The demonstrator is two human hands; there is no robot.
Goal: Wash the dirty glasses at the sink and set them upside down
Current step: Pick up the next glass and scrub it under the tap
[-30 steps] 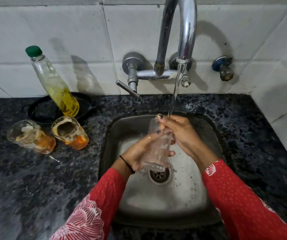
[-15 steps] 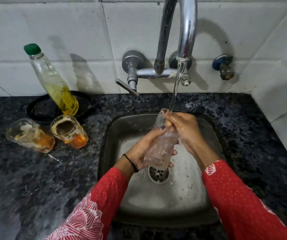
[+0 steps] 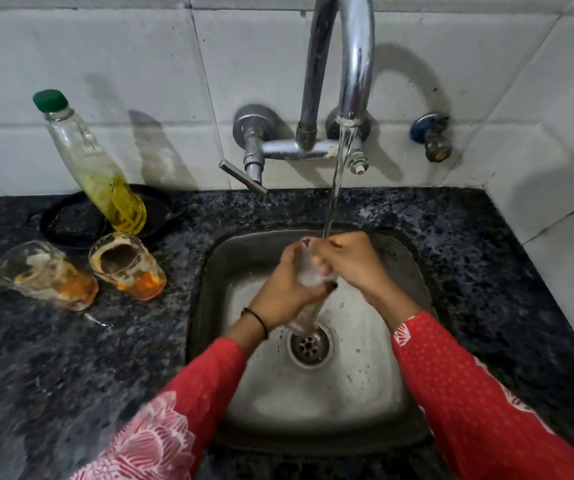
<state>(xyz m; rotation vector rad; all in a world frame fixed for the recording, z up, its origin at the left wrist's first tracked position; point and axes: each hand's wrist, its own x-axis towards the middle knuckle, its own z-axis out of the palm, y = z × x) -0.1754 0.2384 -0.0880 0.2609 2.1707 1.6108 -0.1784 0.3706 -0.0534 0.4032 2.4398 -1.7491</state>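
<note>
A clear glass (image 3: 308, 289) is held over the steel sink (image 3: 313, 393), its mouth up under the running water from the tap (image 3: 351, 64). My left hand (image 3: 285, 289) grips the glass around its body. My right hand (image 3: 351, 265) is at the glass's mouth with its fingers reaching inside; most of the glass is hidden by both hands. Two dirty glasses with orange residue stand on the dark counter to the left: one (image 3: 126, 268) nearer the sink and one (image 3: 46, 275) further left.
A tilted bottle of yellow liquid with a green cap (image 3: 95, 168) sits in a black dish (image 3: 70, 223) behind the dirty glasses. The tap lever (image 3: 242, 176) juts out at the wall. A blue valve (image 3: 431, 136) is at the right. Speckled counter (image 3: 486, 254) surrounds the sink.
The glass has turned more upright under the stream. My right hand moved over the mouth and its fingers went inside; my left hand shifted higher on the glass.
</note>
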